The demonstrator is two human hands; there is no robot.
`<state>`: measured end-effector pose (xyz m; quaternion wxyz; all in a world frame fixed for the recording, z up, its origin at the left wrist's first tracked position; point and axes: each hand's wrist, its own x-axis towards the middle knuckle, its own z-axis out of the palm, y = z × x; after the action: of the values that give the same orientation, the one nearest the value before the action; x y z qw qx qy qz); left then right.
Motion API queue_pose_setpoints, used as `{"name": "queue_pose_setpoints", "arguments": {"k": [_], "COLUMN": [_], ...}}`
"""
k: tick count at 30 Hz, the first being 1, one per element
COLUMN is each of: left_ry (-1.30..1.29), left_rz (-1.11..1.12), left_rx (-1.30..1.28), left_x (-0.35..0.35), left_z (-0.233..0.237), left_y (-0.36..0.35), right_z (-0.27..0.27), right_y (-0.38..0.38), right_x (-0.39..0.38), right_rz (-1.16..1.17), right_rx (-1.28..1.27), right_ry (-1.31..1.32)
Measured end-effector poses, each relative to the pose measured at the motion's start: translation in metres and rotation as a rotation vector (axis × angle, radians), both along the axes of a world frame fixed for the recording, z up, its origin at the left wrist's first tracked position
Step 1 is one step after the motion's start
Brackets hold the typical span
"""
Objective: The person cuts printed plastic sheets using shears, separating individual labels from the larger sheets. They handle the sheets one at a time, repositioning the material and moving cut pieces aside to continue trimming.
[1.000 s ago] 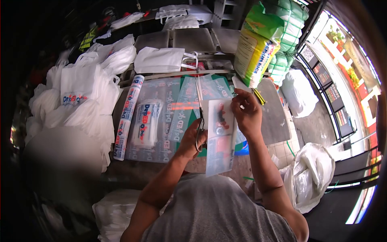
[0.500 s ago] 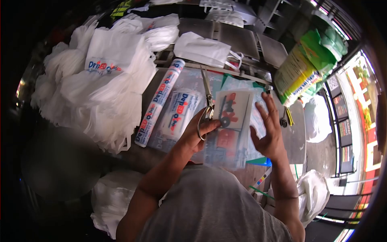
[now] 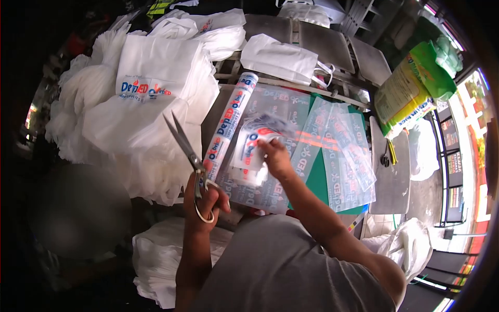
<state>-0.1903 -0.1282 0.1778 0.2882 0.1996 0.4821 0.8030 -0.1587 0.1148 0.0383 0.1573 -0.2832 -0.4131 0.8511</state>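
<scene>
My left hand (image 3: 204,204) is closed around the handles of metal scissors (image 3: 188,148), whose blades point up and away, slightly parted. With its fingertips my right hand (image 3: 276,157) pinches a printed plastic piece (image 3: 251,147) with a red and blue logo, blurred at its upper end. That piece lies over a small stack of similar printed pieces (image 3: 248,176), partly hidden by it. Beside the stack runs a printed roll (image 3: 232,115) of plastic. Clear printed sheets (image 3: 340,156) are spread to the right on a green mat (image 3: 316,182).
A big heap of white bags (image 3: 145,114) fills the left side. One white bag (image 3: 278,60) lies at the back. Black-handled scissors (image 3: 385,158) and a yellow tool (image 3: 392,151) rest at right, below a green and yellow sack (image 3: 410,88). More white bags (image 3: 161,255) sit near my body.
My right hand has moved left to the stack and now pinches a printed piece. My left hand has swung left and down with the scissors. The picture sheet over the mat is no longer there.
</scene>
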Motion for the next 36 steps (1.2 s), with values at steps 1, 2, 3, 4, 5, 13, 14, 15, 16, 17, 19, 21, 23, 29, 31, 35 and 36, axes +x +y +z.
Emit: {"name": "queue_pose_setpoints", "arguments": {"k": [1, 2, 3, 4, 5, 13, 14, 15, 16, 17, 19, 21, 23, 29, 31, 35, 36], "left_ry": [0.024, 0.023, -0.005, -0.029, -0.025, -0.041, -0.012, -0.008, 0.052, 0.113, 0.077, 0.043, -0.051, -0.177, -0.241, -0.404, -0.455], "left_rz": [0.032, 0.030, 0.044, 0.058, 0.052, -0.160, -0.162, -0.194, -0.201, -0.206, -0.276, -0.331, -0.474, -0.603, -0.609, -0.595, -0.575], "left_rx": [-0.080, -0.092, -0.135, -0.175, -0.186, -0.468, -0.510, -0.505, -0.550, -0.597, -0.585, -0.570, -0.585, -0.616, -0.627, -0.617, -0.596], "left_x": [0.004, 0.009, 0.015, 0.018, 0.022, 0.039, 0.036, 0.032, 0.029, 0.027, 0.020, 0.015, 0.009, 0.011, 0.014, 0.024, 0.028], "left_z": [-0.003, -0.009, -0.017, -0.025, -0.031, -0.056, -0.063, -0.069, -0.075, -0.081, -0.093, -0.107, -0.121, -0.161, -0.173, -0.194, -0.199], "left_y": [-0.009, -0.017, -0.025, -0.030, -0.035, -0.025, -0.020, -0.015, -0.011, -0.008, 0.004, 0.019, 0.036, 0.094, 0.111, 0.147, 0.153], "right_z": [-0.048, -0.091, -0.109, -0.118, -0.124, -0.109, -0.118, -0.111, -0.104, -0.089, -0.084, -0.080, -0.090, -0.094, -0.070, -0.035, -0.032], "right_y": [-0.004, -0.005, -0.008, -0.006, -0.004, 0.016, 0.025, 0.033, 0.040, 0.048, 0.052, 0.052, 0.055, 0.069, 0.059, 0.029, 0.023], "right_x": [-0.008, -0.010, -0.013, -0.015, -0.014, 0.040, 0.060, 0.082, 0.107, 0.127, 0.157, 0.174, 0.184, 0.186, 0.189, 0.212, 0.219], "right_rz": [-0.008, 0.011, -0.027, -0.030, 0.002, 0.055, 0.011, -0.039, -0.079, 0.038, 0.087, 0.119, 0.196, 0.087, 0.013, 0.036, 0.025], "right_rx": [-0.121, -0.161, -0.146, -0.156, -0.116, 0.673, 0.999, 1.172, 1.344, 1.331, 1.438, 1.471, 1.522, 1.362, 1.368, 1.197, 1.189], "right_ry": [-0.096, -0.241, -0.467, -0.463, -0.458, -0.578, -0.614, -0.666, -0.716, -0.776, -0.797, -0.814, -0.806, -0.724, -0.593, -0.517, -0.531]}}
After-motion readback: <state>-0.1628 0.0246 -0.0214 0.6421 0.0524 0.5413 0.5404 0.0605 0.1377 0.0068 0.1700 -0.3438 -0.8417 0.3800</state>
